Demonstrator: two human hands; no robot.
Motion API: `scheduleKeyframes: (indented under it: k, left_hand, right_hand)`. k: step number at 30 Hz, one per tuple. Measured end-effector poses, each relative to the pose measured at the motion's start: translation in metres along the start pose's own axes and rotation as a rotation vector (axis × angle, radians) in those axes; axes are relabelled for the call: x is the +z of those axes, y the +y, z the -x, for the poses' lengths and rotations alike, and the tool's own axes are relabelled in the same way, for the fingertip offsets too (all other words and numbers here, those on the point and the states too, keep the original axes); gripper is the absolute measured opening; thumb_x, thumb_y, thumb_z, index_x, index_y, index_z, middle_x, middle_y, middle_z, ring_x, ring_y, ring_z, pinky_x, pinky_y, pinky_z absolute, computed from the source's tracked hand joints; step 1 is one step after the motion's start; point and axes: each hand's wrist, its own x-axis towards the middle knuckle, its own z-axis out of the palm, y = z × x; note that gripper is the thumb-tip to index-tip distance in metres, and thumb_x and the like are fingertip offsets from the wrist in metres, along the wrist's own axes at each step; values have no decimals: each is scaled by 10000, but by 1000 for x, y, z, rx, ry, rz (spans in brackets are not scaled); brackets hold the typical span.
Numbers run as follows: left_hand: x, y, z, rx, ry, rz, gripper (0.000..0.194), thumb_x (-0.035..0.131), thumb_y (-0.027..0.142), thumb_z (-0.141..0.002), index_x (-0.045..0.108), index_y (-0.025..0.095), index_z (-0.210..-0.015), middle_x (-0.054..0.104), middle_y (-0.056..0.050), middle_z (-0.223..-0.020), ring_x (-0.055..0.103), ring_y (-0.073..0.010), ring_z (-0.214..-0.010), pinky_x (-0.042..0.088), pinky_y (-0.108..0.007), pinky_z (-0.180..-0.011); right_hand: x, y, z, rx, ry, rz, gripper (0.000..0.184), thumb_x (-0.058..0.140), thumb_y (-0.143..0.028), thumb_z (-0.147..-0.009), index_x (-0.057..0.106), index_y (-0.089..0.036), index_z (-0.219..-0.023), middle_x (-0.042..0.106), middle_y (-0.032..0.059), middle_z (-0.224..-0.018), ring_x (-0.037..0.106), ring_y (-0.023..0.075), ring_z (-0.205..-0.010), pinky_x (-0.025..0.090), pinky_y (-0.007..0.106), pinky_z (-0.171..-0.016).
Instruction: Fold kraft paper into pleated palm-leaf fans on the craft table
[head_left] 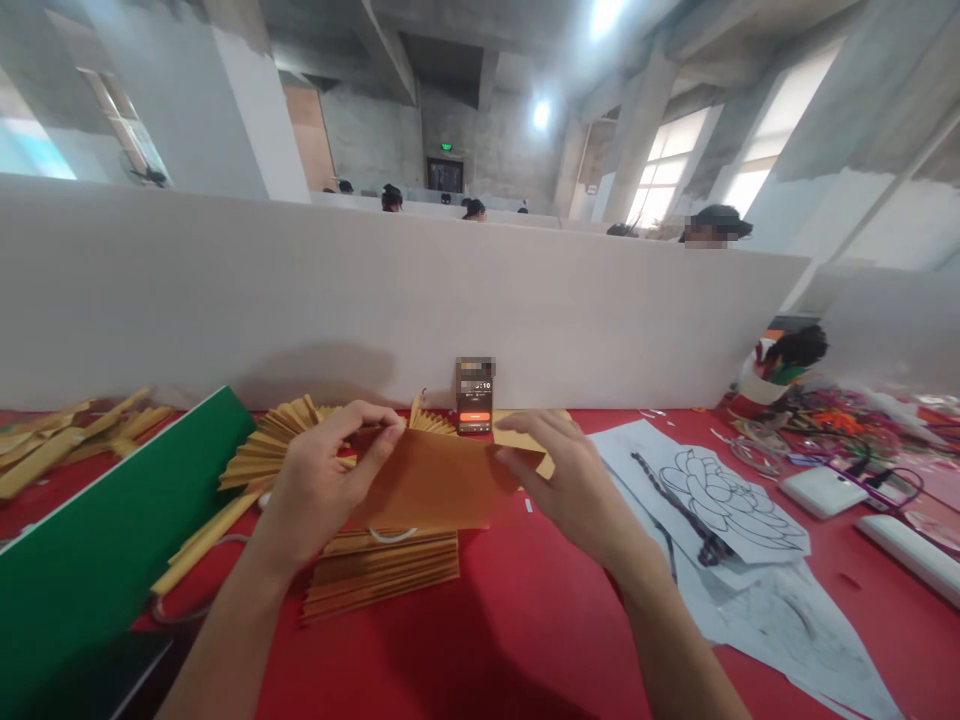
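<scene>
My left hand (322,480) pinches the left upper edge of an orange-brown paper sheet (439,485), fingers closed on it. My right hand (562,480) grips the sheet's right edge between thumb and fingers. The sheet is held just above the red table (525,620). Under it lies a stack of pleated golden paper (382,570). A fanned pile of folded golden strips (262,450) lies behind my left hand.
A phone (474,395) stands against the white partition (375,300). A green board (97,540) lies at left, with more golden strips (60,440) beyond. White sheets with a flower drawing (720,495) lie at right, near white devices (821,490) and craft clutter (832,420). Other people sit beyond the partition.
</scene>
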Motion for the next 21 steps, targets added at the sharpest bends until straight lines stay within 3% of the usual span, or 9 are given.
scheduleKeyframes:
  k: [4, 9, 11, 15, 21]
  left_hand:
    - [1, 3, 0, 32, -29, -44, 203, 587, 449, -1007, 675, 267, -1012, 734, -3, -1000, 683, -202, -900, 512, -274, -742]
    - [11, 20, 3, 325, -86, -273, 148, 553, 335, -1036, 683, 266, -1054, 752, -31, -1078, 663, -254, -1034, 463, -399, -973]
    - [20, 28, 6, 402, -123, -292, 143, 538, 275, -1045, 680, 261, -1057, 757, -29, -1080, 663, -246, -1029, 452, -403, -978]
    - [33, 35, 9, 412, -117, -282, 138, 531, 227, -1041, 666, 248, -1025, 758, -31, -1022, 681, -231, -959, 461, -392, -934]
    - [31, 34, 9, 355, -76, -229, 110, 580, 225, -1003, 681, 253, -969, 758, -10, -975, 682, -215, -910, 480, -392, -925]
  right_hand:
    - [8, -5, -1, 8, -30, 73, 151, 565, -169, -1033, 677, -258, -986, 763, -12, -988, 674, 181, -879, 429, 371, -913]
    - [19, -12, 1, -68, -48, 184, 207, 538, -168, -1054, 675, -240, -916, 748, 2, -887, 655, 175, -820, 396, 337, -835]
    - [25, -15, 2, -102, -39, 218, 235, 514, -195, -1074, 678, -236, -910, 745, 17, -872, 650, 178, -813, 391, 334, -820]
    - [34, -18, 5, -104, 20, 197, 221, 525, -196, -1071, 680, -234, -919, 751, 17, -877, 649, 177, -803, 395, 331, -825]
    - [34, -20, 6, -80, 29, 143, 212, 551, -181, -1050, 667, -237, -882, 751, 3, -853, 664, 179, -786, 402, 342, -821]
